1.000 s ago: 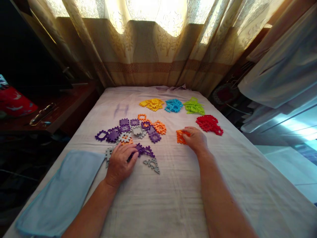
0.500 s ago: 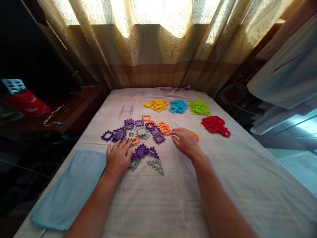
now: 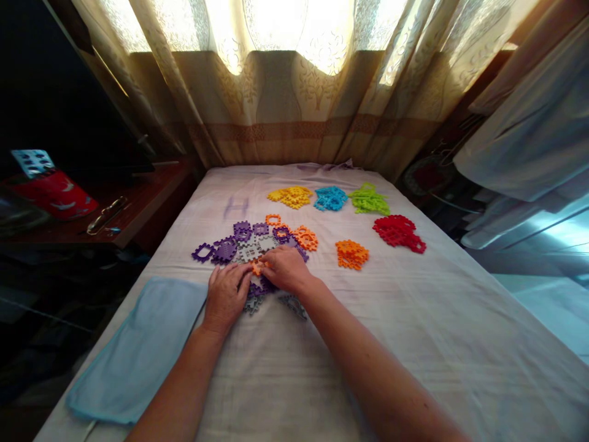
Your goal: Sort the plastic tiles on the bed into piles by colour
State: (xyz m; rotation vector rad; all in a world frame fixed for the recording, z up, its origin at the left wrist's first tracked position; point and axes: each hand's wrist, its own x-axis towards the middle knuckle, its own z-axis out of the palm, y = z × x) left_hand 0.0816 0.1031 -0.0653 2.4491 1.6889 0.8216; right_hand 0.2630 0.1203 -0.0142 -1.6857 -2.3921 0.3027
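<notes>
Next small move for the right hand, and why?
Probably draw the orange piece clear and carry it to the orange pile. The fingertips of the right hand are at that piece, which lies among purple pieces and grey pieces, while the orange pile sits apart. Whether the grip is firm, I can't tell.

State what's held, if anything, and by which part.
The right hand is at the right side of an orange piece, the left hand at its left; whether either grips it cannot be told.
</notes>
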